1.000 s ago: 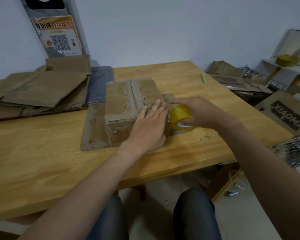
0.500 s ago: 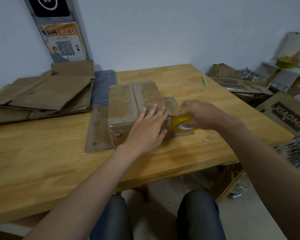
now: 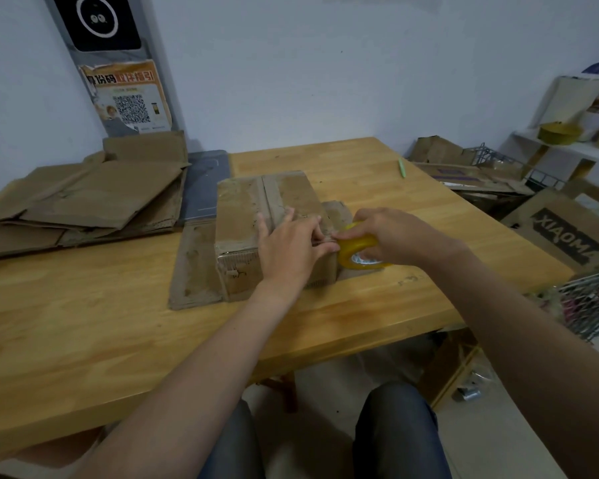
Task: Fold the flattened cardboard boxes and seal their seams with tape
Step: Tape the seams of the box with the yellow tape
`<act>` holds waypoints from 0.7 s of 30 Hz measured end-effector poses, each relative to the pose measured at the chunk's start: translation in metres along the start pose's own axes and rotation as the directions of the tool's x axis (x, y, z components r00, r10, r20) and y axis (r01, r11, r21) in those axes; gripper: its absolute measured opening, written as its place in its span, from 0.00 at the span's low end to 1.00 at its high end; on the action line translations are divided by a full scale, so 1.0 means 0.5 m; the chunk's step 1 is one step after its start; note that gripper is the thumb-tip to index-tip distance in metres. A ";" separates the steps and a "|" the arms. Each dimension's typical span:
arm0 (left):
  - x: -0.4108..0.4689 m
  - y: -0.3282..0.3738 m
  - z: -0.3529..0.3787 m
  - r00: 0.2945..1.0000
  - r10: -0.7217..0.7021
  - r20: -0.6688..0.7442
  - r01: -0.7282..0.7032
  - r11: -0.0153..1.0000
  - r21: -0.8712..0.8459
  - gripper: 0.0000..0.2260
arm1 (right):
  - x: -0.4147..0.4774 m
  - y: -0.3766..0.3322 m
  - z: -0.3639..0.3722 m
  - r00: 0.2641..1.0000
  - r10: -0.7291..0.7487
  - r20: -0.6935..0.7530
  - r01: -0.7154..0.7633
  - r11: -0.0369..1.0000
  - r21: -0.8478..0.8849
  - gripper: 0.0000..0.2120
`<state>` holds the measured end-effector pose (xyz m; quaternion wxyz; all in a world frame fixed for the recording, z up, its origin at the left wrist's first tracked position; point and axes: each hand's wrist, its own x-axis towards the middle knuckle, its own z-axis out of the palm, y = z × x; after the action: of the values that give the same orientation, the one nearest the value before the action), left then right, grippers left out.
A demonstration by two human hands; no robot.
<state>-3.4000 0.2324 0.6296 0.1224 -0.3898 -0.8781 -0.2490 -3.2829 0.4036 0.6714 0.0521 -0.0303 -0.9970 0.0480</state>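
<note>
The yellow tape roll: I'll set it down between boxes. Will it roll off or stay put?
Being a round ring, the yellow tape roll would likely roll on edge across the smooth wooden table; laid flat it should stay. Probably light: the right hand alone holds it.

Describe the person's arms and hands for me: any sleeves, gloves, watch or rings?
The left forearm and right forearm are bare right to the frame's edge, with no sleeve in view. The left hand and right hand wear no gloves, and no watch, bracelet, ring or marking shows on either.
</note>
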 end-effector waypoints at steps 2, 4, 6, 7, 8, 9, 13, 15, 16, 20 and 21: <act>0.000 -0.002 -0.001 1.000 0.005 0.015 -0.004 0.999 -0.045 0.18 | 0.001 -0.003 0.000 1.000 0.003 0.004 -0.003 1.000 -0.008 0.27; 0.001 -0.008 -0.006 0.999 0.019 0.050 -0.012 0.992 -0.126 0.10 | 0.001 -0.006 -0.001 1.000 0.007 0.009 -0.007 1.000 -0.009 0.27; 0.003 -0.022 -0.015 0.994 0.053 0.100 -0.031 0.978 -0.207 0.04 | 0.001 -0.007 -0.004 0.999 0.027 0.039 -0.025 0.999 -0.035 0.28; 0.003 -0.033 -0.021 0.989 0.084 0.124 -0.052 0.969 -0.240 0.03 | 0.003 -0.007 -0.007 0.997 0.043 0.065 -0.040 0.998 -0.048 0.29; 0.003 -0.045 -0.028 0.983 0.114 0.144 -0.073 0.963 -0.261 0.05 | 0.005 -0.009 -0.010 0.994 0.060 0.094 -0.055 0.997 -0.052 0.29; 0.003 -0.056 -0.037 0.977 0.139 0.160 -0.092 0.958 -0.272 0.08 | 0.007 -0.010 -0.013 0.990 0.076 0.123 -0.070 0.996 -0.049 0.29; 0.001 -0.092 -0.076 0.978 0.135 0.159 -0.095 0.966 -0.241 0.12 | 0.011 -0.018 -0.021 0.980 0.122 0.159 -0.110 0.990 -0.084 0.30; -0.008 -0.114 -0.096 0.986 0.093 0.136 -0.068 0.981 -0.180 0.13 | 0.009 -0.023 -0.020 0.978 0.137 0.158 -0.121 0.987 -0.110 0.31; -0.015 -0.130 -0.104 0.990 0.071 0.122 -0.052 0.987 -0.152 0.14 | 0.007 -0.023 -0.018 0.978 0.140 0.152 -0.124 0.986 -0.114 0.30; -0.043 -0.202 -0.131 0.996 0.039 0.078 -0.027 0.988 -0.154 0.13 | 0.003 -0.032 -0.016 0.983 0.126 0.135 -0.107 0.985 -0.138 0.30; -0.048 -0.219 -0.138 0.996 0.035 0.079 -0.021 0.983 -0.181 0.13 | 0.003 -0.036 -0.017 0.983 0.120 0.140 -0.099 0.984 -0.146 0.30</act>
<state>-3.4643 0.1182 0.6406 0.0541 -0.4214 -0.8508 -0.3092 -3.2846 0.3867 0.6817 -0.0271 -0.0851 -0.9959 -0.0162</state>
